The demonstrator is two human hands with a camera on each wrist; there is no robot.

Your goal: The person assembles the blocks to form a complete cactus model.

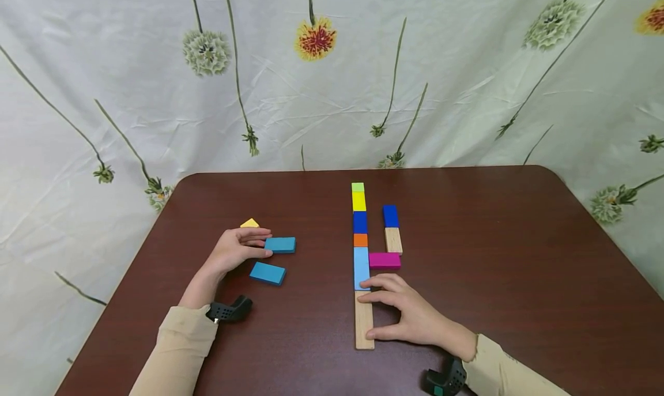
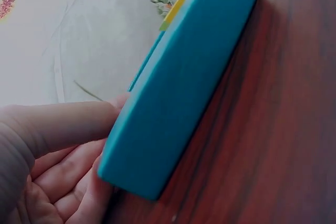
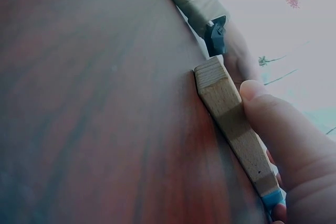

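My left hand [image 1: 233, 251] pinches the left end of a flat blue block [image 1: 280, 245] between thumb and fingers. Nearer to me lies a second blue block [image 1: 268, 274], which looms large in the left wrist view. My right hand [image 1: 407, 309] touches the near end of a straight row of blocks. Its thumb rests at the edge of a long plain wooden block [image 1: 364, 321], while two fingers lie over where that block meets a light blue block [image 1: 361, 266]. The right wrist view shows the thumb against the wooden block [image 3: 231, 119].
Beyond the light blue block the row runs orange [image 1: 360, 240], dark blue [image 1: 360, 222], yellow [image 1: 358, 201] and light green [image 1: 358, 187]. A magenta block [image 1: 384, 261] juts right, with wooden [image 1: 393, 240] and dark blue [image 1: 391, 216] blocks beyond. A yellow piece [image 1: 250, 223] lies behind my left hand.
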